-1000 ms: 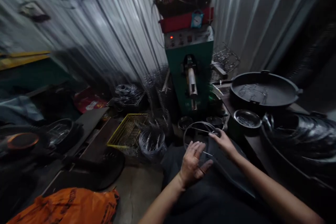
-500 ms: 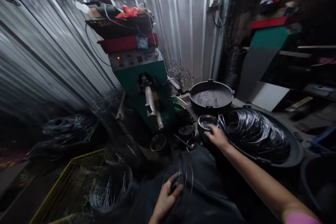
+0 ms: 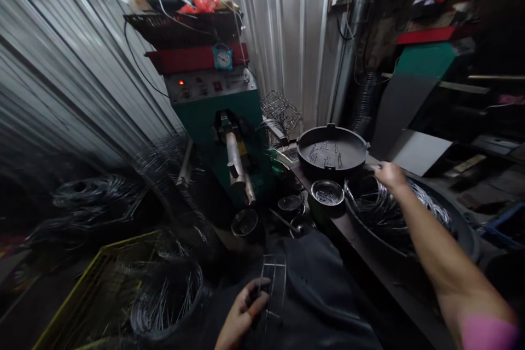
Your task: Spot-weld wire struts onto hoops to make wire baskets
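My left hand (image 3: pixel 246 306) is low in the middle, its fingers curled round the edge of a small ladder-like wire frame (image 3: pixel 279 265). That frame lies over dark cloth on my lap. My right hand (image 3: pixel 390 176) reaches out to the far rim of a wide black tub (image 3: pixel 467 229) filled with bundled wire rings (image 3: pixel 422 205). Its fingers are drawn together, and what they grip is too small to make out. Left of the tub stands a small metal bowl (image 3: pixel 328 202) with short metal pieces inside.
A green machine (image 3: pixel 217 115) with a projecting metal arm (image 3: pixel 235 156) stands ahead. Behind the bowl sits a round black pan (image 3: pixel 314 145) holding wire pieces. A basket of wires (image 3: pixel 139 311) and a yellow crate (image 3: pixel 77 290) are at lower left.
My right hand has moved from above the small metal bowl, right and away, to the wire tub's far side. The wire frame in my left hand now shows its crossbars more clearly.
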Available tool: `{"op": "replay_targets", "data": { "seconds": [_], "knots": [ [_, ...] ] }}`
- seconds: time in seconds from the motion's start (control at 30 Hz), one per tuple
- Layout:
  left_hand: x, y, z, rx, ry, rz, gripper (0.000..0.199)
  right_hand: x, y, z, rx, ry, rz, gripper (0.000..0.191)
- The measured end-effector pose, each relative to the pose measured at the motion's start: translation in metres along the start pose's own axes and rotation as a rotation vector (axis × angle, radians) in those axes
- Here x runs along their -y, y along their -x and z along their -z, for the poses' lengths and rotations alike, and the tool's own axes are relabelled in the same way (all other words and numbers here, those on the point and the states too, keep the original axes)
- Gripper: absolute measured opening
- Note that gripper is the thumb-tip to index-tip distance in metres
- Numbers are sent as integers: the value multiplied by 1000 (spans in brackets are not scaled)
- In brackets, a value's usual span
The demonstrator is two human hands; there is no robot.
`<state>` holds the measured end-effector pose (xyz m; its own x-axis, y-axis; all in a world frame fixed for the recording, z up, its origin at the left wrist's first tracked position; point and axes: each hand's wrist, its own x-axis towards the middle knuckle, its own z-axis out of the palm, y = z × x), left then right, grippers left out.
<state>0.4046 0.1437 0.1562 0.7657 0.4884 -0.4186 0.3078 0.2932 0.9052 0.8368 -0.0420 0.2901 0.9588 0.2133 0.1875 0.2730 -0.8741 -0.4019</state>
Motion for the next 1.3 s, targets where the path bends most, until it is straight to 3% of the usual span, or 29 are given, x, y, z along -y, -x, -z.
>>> {"op": "replay_targets", "data": {
  "seconds": [0.13,0.23,0.33,0.47,0.57,0.67,0.83,1.13,1.3],
  "knots": [
    [-23,-12,6,-87,130,-60,44,20,36,69,16,-191,260,27],
    [-46,-24,2,-146,231,-144,47,37,70,81,132,-491,436,30],
    [-66,-34,1,-202,387,-205,56,61,103,49,371,-755,492,42],
    [-77,-34,6,-209,478,-258,63,96,154,-29,713,-912,440,46],
    [-72,-24,8,-223,513,-266,61,107,186,-80,861,-975,467,43],
    [-64,-13,10,-268,553,-287,60,104,202,-107,862,-1015,468,39],
    [-53,-5,13,-263,629,-320,59,92,208,-119,801,-1012,457,33],
    [-52,-13,35,-275,690,-276,64,100,200,-110,708,-1118,419,28],
    [-57,-11,60,-334,587,-342,44,110,181,-87,629,-1302,306,21]
  ]
}}
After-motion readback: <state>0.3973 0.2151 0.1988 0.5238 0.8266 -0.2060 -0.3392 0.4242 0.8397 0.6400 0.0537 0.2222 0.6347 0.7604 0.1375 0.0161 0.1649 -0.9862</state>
